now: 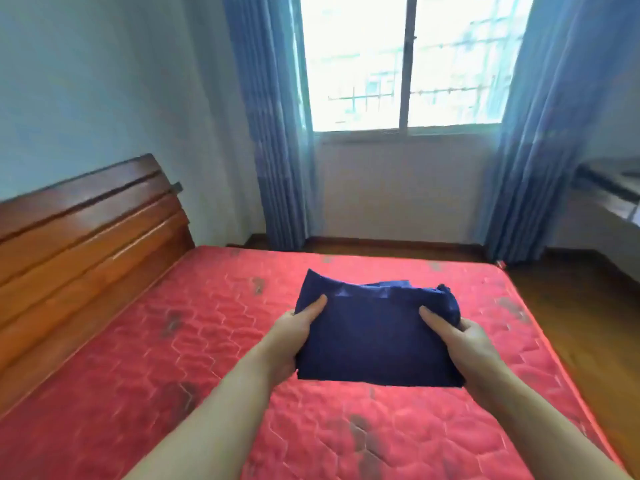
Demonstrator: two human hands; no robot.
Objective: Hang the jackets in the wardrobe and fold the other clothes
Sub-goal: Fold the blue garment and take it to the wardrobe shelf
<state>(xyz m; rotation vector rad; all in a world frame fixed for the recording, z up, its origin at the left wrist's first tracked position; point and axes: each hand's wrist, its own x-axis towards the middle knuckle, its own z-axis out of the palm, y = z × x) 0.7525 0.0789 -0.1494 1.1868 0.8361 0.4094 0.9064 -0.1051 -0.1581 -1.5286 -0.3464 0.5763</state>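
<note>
Two bare forearms are reaching up from the bottom edge of the frame toward its centre, over a red quilted mattress [214,341] that is filling the lower half of the picture. Between them, a folded navy-blue garment [375,341] is being held flat, a little below the centre of the frame and seemingly lifted just above the mattress, though contact at its far edge cannot be told. The left hand [294,337] is gripping the garment's left edge, thumb lying on top of the cloth and fingers curled out of sight beneath it. The right hand [460,341] is doing the same on the right edge, thumb pressing on top and fingers wrapped under, where a bunched fold is sticking up near the far right corner. Both hands are closed around the cloth. A wooden headboard [86,244] is standing along the left side of the frame. Blue curtains [273,133] are hanging on either side of a bright window [405,60] at upper centre. Dark wooden flooring is showing at right.
</note>
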